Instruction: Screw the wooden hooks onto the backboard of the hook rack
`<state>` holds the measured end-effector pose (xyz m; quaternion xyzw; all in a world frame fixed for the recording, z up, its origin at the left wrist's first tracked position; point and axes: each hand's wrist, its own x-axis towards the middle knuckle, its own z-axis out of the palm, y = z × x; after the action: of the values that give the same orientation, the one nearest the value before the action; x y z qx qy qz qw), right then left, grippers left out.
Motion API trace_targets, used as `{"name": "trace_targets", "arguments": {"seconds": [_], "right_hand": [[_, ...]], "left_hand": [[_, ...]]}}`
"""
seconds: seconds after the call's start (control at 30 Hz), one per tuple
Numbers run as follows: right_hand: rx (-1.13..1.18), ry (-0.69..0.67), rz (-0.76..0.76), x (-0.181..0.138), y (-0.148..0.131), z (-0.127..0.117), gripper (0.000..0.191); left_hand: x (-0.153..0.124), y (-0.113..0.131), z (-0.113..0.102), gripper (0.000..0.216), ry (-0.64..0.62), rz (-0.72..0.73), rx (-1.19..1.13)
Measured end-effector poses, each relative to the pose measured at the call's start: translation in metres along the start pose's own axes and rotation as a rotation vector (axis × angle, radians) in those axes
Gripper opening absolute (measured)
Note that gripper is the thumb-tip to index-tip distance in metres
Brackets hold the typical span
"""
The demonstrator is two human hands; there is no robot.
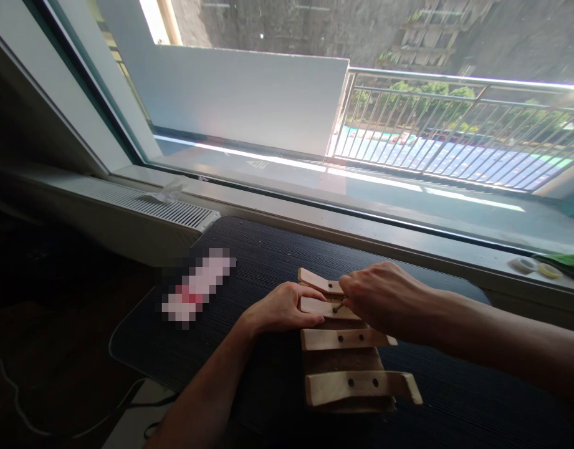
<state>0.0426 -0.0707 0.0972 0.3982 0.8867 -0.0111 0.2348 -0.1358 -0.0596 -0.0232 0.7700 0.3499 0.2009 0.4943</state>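
On the dark tabletop lies a wooden piece made of several pale, curved slats, such as the nearest slat (331,389), set across a brown wooden board (347,360). Dark round holes or screw heads show in the slats. My left hand (284,305) grips the left end of the second slat from the far side (317,306), thumb and fingers on either side of it. Closed in a fist, my right hand (373,290) holds a thin metal rod (339,305) whose tip meets that same slat. The rest of the rod is hidden in the fist.
The black table (263,249) has rounded corners and stands against the window sill (277,209). A blurred pink and white item (200,287) lies at its left. Beyond are a white radiator (160,209) with clear plastic on top, and a large window. A white cable (15,399) hangs at lower left.
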Motion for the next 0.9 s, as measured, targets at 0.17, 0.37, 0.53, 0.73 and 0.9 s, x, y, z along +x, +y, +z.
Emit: {"name": "trace_targets", "arguments": {"seconds": [0.17, 0.37, 0.53, 0.73, 0.9], "right_hand": [[-0.081, 0.026, -0.058, -0.0032, -0.0025, -0.0042, 0.014], [-0.17, 0.1, -0.277, -0.0049, -0.0013, 0.0014, 0.017], [-0.047, -0.019, -0.071, 0.0015, -0.003, 0.0014, 0.012], [-0.05, -0.009, 0.039, 0.0005, -0.0075, -0.0026, 0.012], [-0.204, 0.028, -0.24, 0.0003, -0.0047, -0.0028, 0.021]], "left_hand": [[-0.0004, -0.0001, 0.0008, 0.046, -0.004, -0.009, -0.002], [-0.0012, 0.0033, -0.0004, 0.041, 0.002, 0.011, 0.009], [-0.0002, 0.0015, -0.0002, 0.042, -0.008, -0.009, -0.005], [-0.0006, 0.0009, 0.0001, 0.044, -0.007, -0.002, 0.0], [-0.0019, 0.005, -0.0011, 0.039, 0.003, 0.02, 0.032]]}}
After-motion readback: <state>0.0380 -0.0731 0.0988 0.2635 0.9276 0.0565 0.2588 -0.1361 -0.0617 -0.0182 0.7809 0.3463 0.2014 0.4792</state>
